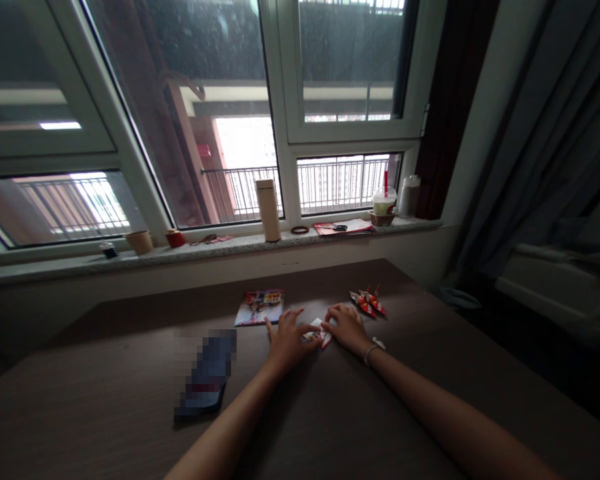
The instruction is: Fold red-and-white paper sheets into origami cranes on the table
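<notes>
A small piece of folded paper (325,337), white with red print, lies on the table between my hands. My left hand (289,343) has its thumb and index finger at the paper's left side, while its other fingers are spread. From the other side, my right hand (347,327) holds the paper with bent fingers pressed at its edge; a bracelet circles this wrist. Beyond my right hand sit red and white folded paper cranes (369,302), close together. A flat, colourfully printed stack of paper (261,307) rests past my left hand.
A pixelated dark phone-like object (207,377) lies left on the brown table (115,393). A small white thing (379,343) is beside my right wrist. The windowsill (230,247) carries a beige bottle (268,210), a drink cup (384,201), scissors (339,228) on papers and paper cups.
</notes>
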`<move>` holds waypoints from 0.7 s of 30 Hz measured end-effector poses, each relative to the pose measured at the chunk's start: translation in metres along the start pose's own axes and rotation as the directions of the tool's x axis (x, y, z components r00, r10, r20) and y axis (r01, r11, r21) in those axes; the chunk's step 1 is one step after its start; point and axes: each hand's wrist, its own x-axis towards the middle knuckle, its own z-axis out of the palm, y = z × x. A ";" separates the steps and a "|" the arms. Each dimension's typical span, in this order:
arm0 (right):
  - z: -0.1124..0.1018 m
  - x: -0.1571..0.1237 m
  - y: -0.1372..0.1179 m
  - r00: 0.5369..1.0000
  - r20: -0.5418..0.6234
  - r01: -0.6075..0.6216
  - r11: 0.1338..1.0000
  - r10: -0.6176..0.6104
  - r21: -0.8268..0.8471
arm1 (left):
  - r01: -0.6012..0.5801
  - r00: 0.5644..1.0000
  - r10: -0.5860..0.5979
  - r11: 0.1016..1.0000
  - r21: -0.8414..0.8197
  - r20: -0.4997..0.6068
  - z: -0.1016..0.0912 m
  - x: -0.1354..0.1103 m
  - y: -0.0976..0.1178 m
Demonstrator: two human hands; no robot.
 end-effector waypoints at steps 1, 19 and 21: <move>0.000 0.001 0.003 1.000 -0.002 -0.005 1.000 0.005 0.019 | -0.012 1.000 0.012 1.000 0.008 -0.009 0.000 0.000 0.000; -0.005 0.007 0.005 0.997 0.040 -0.072 0.997 0.070 0.042 | -0.046 0.998 0.047 0.999 0.025 -0.028 0.000 0.000 -0.001; -0.006 0.007 0.003 0.996 0.043 -0.083 0.996 0.082 0.043 | -0.042 0.999 0.043 0.999 0.024 -0.020 0.000 0.001 -0.001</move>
